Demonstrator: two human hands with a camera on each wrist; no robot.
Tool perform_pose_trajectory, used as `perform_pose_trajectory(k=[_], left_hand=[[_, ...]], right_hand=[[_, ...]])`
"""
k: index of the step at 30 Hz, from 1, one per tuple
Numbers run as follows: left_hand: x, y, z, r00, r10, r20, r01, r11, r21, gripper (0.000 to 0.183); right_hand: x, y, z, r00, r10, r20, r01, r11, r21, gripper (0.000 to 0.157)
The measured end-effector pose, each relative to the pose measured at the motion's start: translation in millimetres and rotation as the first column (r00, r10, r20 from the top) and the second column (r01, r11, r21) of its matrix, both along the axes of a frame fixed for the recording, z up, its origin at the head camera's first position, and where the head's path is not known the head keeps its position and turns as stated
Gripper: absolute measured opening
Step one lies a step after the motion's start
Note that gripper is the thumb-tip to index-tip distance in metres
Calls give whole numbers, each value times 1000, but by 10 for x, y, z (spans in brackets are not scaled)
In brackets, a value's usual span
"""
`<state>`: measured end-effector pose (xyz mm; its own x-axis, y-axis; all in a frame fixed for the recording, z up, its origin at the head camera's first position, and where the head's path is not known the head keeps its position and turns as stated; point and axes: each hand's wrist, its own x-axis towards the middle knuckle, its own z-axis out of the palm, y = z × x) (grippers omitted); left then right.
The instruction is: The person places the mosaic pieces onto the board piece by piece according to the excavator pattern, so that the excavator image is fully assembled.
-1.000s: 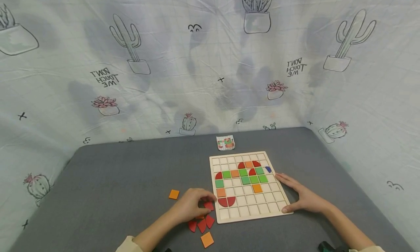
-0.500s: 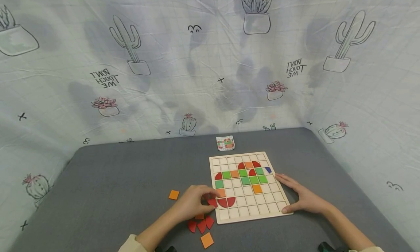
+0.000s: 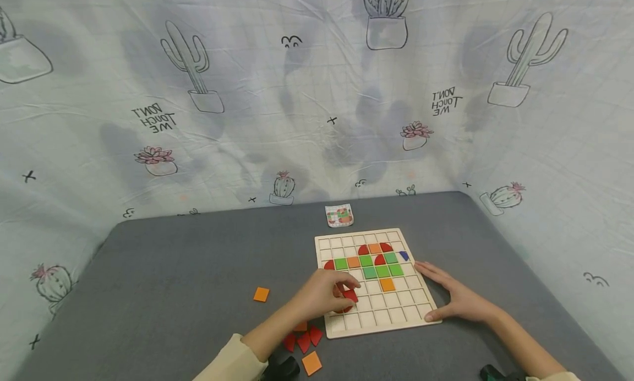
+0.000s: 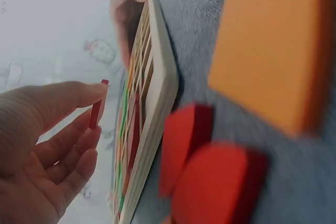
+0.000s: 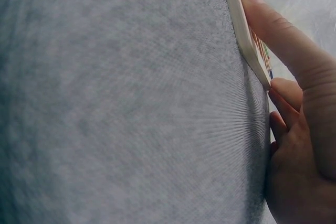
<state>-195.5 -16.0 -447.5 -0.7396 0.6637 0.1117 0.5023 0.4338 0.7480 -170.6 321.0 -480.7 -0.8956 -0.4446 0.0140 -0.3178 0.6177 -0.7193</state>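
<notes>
A screened-off place, home or studio unclear: cactus-printed cloth (image 3: 317, 94) hangs behind and along both sides of a grey fabric-topped surface (image 3: 198, 271).

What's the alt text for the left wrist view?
The left grip, a bare hand, pinches a red piece above a wooden grid board. The right grip rests at the board's far end. Loose red pieces and an orange piece lie on the grey table.

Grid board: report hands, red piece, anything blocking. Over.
Left hand pinches red piece over grid board. Right hand touches board's right edge. Head view: left hand partly hides board.
</notes>
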Motion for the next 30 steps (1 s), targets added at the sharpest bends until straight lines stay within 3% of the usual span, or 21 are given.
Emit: perform_pose_trajectory(k=[7,15,23,30], left_hand=[[-18,273,-44,999,45,-28,-45,999,-4,23],[-64,500,-115,988,-9,-154,-10,993,-121,21],[-59,567,-124,991,-49,-128,34,992,-119,20],[-53,555,-116,983,-81,-166,62,991,-119,15]], right_hand=[[-2,-14,2,1000,0,-10,0,1000,12,97],[-17,-18,2,1000,-2,-19,3,1000,21,98],[-12,2,1,1000,7,-29,-6,1000,12,97],[-5,5,0,1000,4,-24,-4,1000,-1,97]])
